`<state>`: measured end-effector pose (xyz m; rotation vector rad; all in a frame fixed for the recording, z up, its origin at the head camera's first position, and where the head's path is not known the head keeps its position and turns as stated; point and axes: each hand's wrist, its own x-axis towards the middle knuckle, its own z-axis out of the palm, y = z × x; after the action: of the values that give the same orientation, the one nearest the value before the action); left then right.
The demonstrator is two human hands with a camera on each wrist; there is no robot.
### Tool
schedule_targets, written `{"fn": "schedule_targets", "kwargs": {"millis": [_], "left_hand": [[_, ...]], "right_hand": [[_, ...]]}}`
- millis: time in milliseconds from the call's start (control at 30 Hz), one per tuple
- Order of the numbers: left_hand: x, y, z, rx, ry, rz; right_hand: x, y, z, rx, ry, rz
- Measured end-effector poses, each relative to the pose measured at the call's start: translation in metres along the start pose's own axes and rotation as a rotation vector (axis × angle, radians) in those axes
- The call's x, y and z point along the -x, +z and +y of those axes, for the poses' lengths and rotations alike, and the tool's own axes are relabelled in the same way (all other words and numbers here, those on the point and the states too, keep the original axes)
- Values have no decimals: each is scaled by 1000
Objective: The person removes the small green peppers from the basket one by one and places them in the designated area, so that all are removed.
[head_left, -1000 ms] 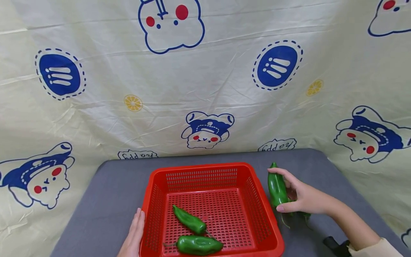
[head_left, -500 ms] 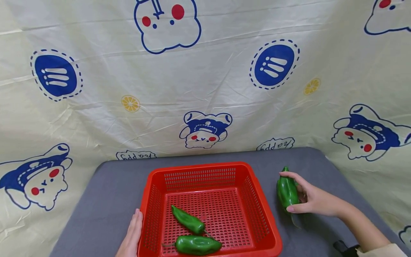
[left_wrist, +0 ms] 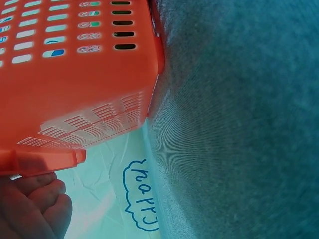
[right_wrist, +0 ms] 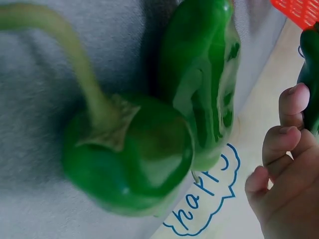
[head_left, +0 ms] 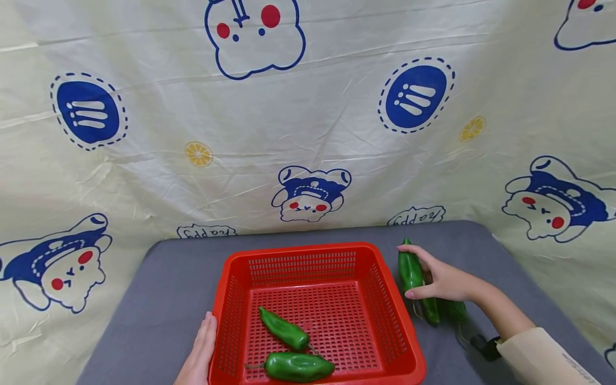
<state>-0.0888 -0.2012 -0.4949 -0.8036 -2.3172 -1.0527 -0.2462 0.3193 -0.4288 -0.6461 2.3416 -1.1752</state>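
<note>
Grey tbl [head_left: 159, 305]; cartoon-print sheet [head_left: 332, 117] bhnd; R hand [head_left: 445, 280] pinches grn pepper [head_left: 409, 270]

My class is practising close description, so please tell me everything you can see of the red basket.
The red basket looks like plastic: roughly rectangular and open-topped, with rounded corners, a smooth rim, slotted walls and a floor pierced with small holes. It stands upright on the grey table; the head view's lower edge cuts off part of its near side. Two green peppers lie on its floor. The left hand is at its left side, apparently touching the rim.
</note>
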Motion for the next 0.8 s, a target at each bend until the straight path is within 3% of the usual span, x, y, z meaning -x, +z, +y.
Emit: {"fn": "schedule_targets", "kwargs": {"millis": [100,300,567,800], "left_hand": [[-1,0,-1,-3,-6,2],[1,0,-2,5,-1,-4],[2,1,-4,-10,-5,-3],[3,1,-6,6,-2,-2]], "right_hand": [[-11,-1,1,80,38,22],[-29,2,3,358,117,78],[-39,10,5,538,128,78],[-42,14,7,607,177,60]]}}
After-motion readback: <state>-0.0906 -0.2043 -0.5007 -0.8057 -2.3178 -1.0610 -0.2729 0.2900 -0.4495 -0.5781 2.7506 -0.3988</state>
